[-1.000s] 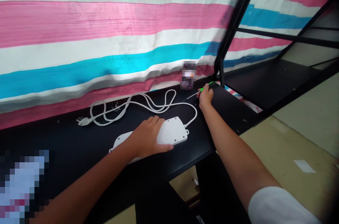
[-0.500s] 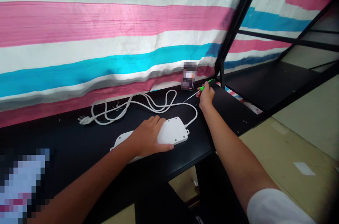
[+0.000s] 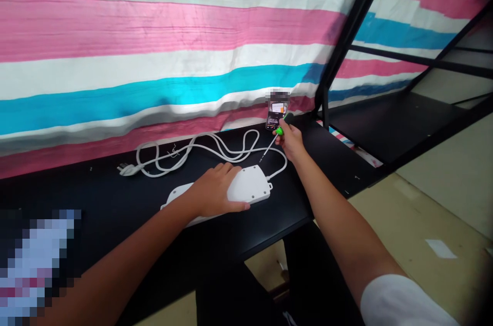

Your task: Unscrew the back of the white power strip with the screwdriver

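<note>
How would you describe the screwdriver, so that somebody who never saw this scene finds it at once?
Look at the black table before the striped cloth, where a white power strip lies under the left hand. Just beyond its cable end, the right hand holds the screwdriver: the only thing with a green handle and thin metal shaft.

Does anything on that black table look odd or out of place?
The white power strip lies face down under the left hand, screw holes up. Its cord sprawls in loose loops, the plug unplugged on the table. The right hand holds a green-handled screwdriver. Nothing looks spilled or broken.

Right hand (image 3: 291, 139) lifted screwdriver (image 3: 272, 140) toward power strip (image 3: 246, 190).
</note>
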Motion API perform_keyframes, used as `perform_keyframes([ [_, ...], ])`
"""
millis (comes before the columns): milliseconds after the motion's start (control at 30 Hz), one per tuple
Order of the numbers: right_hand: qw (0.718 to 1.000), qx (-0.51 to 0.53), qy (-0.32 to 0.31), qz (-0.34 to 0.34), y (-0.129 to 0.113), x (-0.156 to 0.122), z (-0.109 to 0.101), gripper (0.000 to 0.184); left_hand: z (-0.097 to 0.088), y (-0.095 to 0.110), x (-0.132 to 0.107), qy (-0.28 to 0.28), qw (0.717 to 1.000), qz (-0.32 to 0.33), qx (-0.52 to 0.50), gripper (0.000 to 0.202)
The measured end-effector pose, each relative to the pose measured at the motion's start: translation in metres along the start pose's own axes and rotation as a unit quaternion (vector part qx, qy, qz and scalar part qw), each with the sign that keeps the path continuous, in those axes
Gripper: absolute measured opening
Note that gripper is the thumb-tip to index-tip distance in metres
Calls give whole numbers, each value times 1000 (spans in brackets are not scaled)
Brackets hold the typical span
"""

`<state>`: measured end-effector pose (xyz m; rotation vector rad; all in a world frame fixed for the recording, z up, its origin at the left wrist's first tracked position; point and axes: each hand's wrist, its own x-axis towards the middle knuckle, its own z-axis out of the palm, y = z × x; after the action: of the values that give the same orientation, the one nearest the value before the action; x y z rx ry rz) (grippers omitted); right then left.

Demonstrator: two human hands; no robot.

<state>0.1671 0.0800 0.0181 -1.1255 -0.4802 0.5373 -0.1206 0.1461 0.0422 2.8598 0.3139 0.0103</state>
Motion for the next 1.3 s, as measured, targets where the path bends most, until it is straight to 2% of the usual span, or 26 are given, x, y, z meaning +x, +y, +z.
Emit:
perform_keyframes([
  [500,996,-44,-67,-25,4,-8,6,51,1,-4,1,8,1000,3,10,86],
  [800,995,-49,-82,-29,4,-8,8,54,2,-4,1,9,1000,-1,17,89],
  [1100,993,-51,-97,-35,2,-12,9,58,0,-2,-2,-3,1000,6,3,100],
  [1300,993,-55,-95,-38,0,-13,9,55,-1,-3,-3,-13,999,28,13,95],
])
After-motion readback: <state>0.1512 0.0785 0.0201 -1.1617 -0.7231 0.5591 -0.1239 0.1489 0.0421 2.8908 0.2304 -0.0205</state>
